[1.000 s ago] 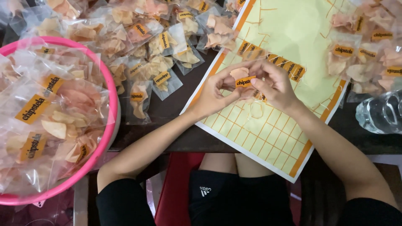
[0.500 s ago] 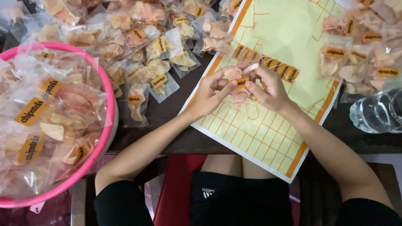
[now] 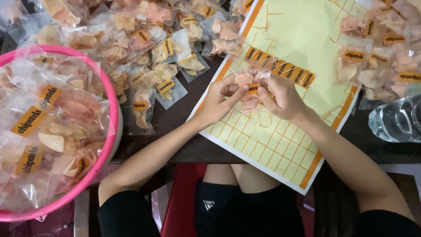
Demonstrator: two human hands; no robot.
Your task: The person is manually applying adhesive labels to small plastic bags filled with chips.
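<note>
Got my left hand (image 3: 218, 102) and right hand (image 3: 280, 97) pinched together on one little clear chip bag (image 3: 248, 93), holding it over the yellow sticker sheet (image 3: 307, 39), pink basin (image 3: 110, 115) off to my left.

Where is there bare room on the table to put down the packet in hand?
Both hands, left hand and right hand, hold a small chip packet. The yellow sticker sheet is bare above its sticker row and below the hands. Crowded: packet pile at upper left, pink basin, packets at right.
</note>
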